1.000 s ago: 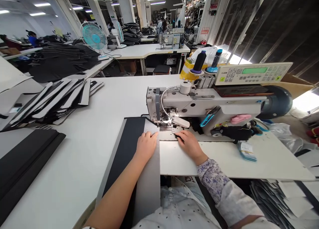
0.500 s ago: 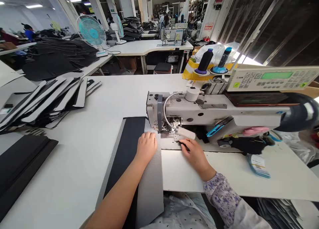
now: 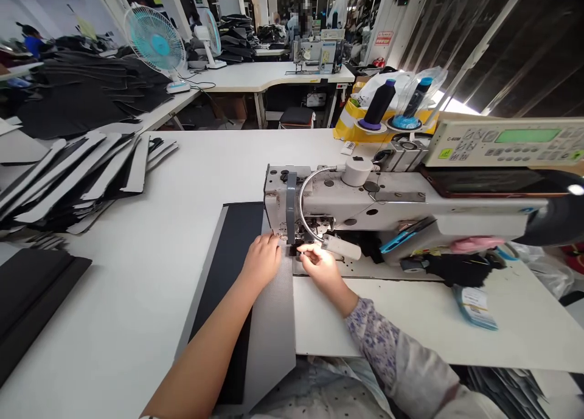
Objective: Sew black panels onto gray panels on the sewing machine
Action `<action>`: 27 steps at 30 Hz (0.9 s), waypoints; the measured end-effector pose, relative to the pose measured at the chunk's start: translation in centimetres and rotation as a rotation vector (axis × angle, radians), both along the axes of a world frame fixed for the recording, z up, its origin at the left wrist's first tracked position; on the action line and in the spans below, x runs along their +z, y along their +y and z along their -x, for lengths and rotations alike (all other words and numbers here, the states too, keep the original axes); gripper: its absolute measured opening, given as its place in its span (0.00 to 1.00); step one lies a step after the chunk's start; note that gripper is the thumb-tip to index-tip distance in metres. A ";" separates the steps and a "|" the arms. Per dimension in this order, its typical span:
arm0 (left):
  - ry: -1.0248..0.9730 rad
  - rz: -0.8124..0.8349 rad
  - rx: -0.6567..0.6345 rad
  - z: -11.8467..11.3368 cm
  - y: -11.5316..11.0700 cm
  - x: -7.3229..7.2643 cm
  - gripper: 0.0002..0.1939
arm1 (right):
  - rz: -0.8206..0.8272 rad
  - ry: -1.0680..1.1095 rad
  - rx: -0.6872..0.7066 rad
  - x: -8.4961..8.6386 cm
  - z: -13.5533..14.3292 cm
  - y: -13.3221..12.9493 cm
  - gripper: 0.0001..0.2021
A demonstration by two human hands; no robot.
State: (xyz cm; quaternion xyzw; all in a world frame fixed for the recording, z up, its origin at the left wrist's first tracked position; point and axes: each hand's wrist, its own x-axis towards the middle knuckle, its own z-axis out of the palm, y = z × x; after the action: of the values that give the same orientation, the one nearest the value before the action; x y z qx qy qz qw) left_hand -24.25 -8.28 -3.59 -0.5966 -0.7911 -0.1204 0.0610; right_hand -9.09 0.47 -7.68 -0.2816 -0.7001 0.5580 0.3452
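A long black and grey fabric panel (image 3: pixel 271 322) lies under the head of the sewing machine (image 3: pixel 351 191). My left hand (image 3: pixel 262 261) rests palm down on its grey strip, just left of the needle area, with the fingers laid on the cloth. Close to the presser foot, my right hand (image 3: pixel 322 272) pinches a small black piece of fabric (image 3: pixel 295 249) between thumb and fingertips, at the panel's right edge. The machine's lamp (image 3: pixel 342 247) shines beside these fingers. The needle tip is too small to make out.
Stacked grey and black pieces (image 3: pixel 86 179) lie at the left, with a dark folded stack (image 3: pixel 36 297) nearer me. Two thread cones (image 3: pixel 381 106) stand behind the machine, and a control panel (image 3: pixel 511 142) is at the right. A labelled packet (image 3: pixel 476 306) lies on the table.
My right hand has moved left from the machine bed to the presser foot, bringing the small black piece to the panel's edge. My left hand has shifted slightly forward and left.
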 end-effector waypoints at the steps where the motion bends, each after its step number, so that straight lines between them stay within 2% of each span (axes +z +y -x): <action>1: -0.023 -0.028 -0.012 -0.2 -0.7 0.1 0.14 | -0.016 0.020 0.013 0.0 0.9 -0.1 0.10; 3: -0.045 -0.077 -0.027 -0.9 -2.0 0.1 0.16 | -0.105 0.028 0.029 0.0 1.9 -0.2 0.09; 6: -0.005 -0.097 -0.047 -1.7 -3.2 0.0 0.15 | -0.323 -0.003 0.035 0.1 2.0 0.0 0.09; 14: 0.172 -0.114 -0.086 -2.5 -2.7 0.3 0.13 | -0.783 -0.253 0.135 0.5 -0.3 1.8 0.12; 20: 0.179 -0.134 -0.100 -2.8 -2.2 0.0 0.13 | -0.869 -0.352 0.147 0.6 -0.7 2.5 0.13; 27: 0.190 -0.111 -0.093 -2.8 -1.6 0.0 0.13 | -0.881 -0.439 0.091 0.2 -0.7 2.7 0.16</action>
State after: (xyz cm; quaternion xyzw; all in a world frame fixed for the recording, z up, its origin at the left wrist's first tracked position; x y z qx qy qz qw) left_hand -21.48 -9.84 -3.62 -0.6371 -0.7454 -0.1094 0.1632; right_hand -8.43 3.13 -7.51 -0.1890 -0.9372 0.1511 0.2512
